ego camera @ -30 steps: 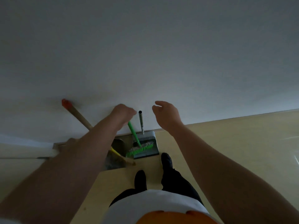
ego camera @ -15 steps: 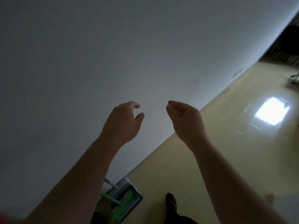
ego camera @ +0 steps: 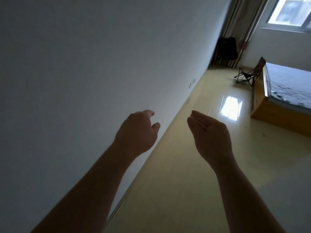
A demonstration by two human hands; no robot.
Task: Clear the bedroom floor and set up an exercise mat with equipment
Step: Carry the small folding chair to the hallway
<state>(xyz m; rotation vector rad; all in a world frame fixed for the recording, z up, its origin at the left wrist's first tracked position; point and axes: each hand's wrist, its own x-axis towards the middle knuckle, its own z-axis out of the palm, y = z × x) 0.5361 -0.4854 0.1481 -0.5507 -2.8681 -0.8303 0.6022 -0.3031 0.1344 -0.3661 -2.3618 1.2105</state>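
Observation:
Both of my hands are raised in front of me and hold nothing. My left hand (ego camera: 138, 132) hovers in front of the white wall with its fingers loosely curled and apart. My right hand (ego camera: 210, 133) hangs over the glossy yellow floor (ego camera: 193, 165), fingers bent and relaxed. No mat or exercise equipment shows in the head view.
The white wall (ego camera: 84, 64) runs along the left to a far corner with a curtain (ego camera: 242, 22) and a dark object (ego camera: 226, 47). A folding chair (ego camera: 249, 73) stands beside the wooden bed (ego camera: 286, 91) at the right. A window (ego camera: 292, 10) is at the top right.
My view has swung right, away from the broom and dustpan by the wall. My left hand let go of the green broom handle; both hands are now empty in the air.

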